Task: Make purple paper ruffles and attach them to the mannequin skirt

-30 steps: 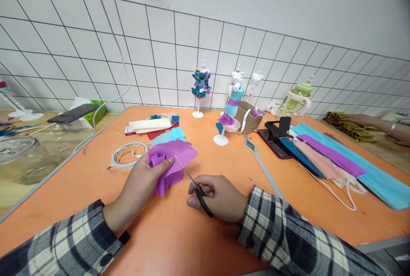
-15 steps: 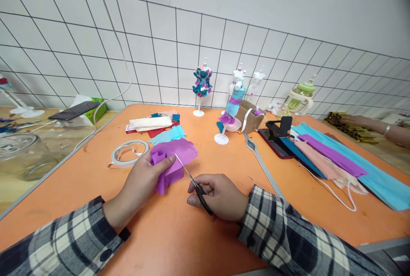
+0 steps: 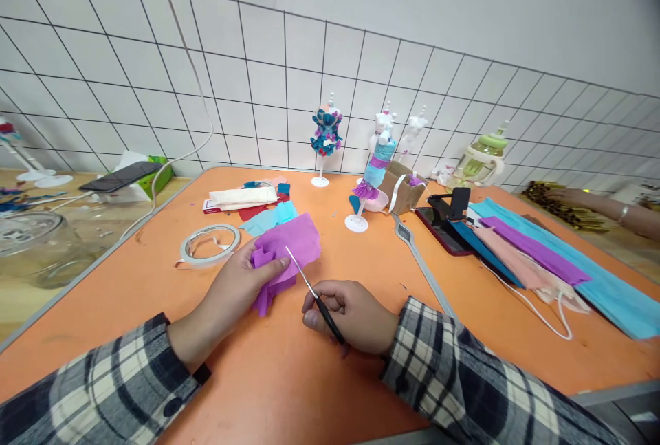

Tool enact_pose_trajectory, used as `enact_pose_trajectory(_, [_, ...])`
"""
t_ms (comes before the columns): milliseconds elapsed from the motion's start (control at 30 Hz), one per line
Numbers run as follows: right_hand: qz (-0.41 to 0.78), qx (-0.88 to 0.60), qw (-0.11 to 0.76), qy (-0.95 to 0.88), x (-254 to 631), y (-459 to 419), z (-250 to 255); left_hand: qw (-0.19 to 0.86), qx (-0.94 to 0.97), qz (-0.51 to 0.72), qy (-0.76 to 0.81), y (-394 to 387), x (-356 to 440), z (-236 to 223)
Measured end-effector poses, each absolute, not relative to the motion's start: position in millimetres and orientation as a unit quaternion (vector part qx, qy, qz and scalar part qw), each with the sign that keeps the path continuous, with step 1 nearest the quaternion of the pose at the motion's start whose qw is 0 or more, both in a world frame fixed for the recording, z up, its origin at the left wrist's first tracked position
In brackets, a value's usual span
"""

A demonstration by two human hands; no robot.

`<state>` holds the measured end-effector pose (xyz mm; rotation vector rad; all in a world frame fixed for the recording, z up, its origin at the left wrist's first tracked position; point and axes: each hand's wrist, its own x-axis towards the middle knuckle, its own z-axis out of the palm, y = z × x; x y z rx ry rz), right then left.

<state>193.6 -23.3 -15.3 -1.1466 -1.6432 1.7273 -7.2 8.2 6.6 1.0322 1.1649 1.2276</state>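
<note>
My left hand (image 3: 238,294) pinches a piece of purple crepe paper (image 3: 298,240) between thumb and fingers, its lower part bunched and hanging in folds. My right hand (image 3: 355,314) is closed round the black handles of a pair of scissors (image 3: 326,316). The slim metal blades point up and left, looking closed, with their tip in front of the purple paper near my left thumb. Whether the tip touches the paper I cannot tell. Just beyond the paper lie light blue paper pieces (image 3: 271,219).
A roll of white tape (image 3: 183,252) lies on the orange table (image 3: 278,390). Behind stand a dressed mini mannequin (image 3: 379,168) and a flower-covered one (image 3: 326,130). Phone (image 3: 442,233), coloured paper strips (image 3: 531,249) and bottle (image 3: 479,163) are right. Another person's hand (image 3: 567,197) shows far right.
My left hand has shifted slightly up and right, turning the purple paper so its free edge stands higher. The scissors have rotated a little in my right hand, and their handles look closer together.
</note>
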Motion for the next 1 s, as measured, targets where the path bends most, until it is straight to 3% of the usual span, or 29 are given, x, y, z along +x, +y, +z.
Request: enact_pose_trajectory(1000, [0.624, -0.434, 0.226, -0.609, 191, -23, -12, 0.536, 0.487, 0.486, 0.490, 12, -10, -4])
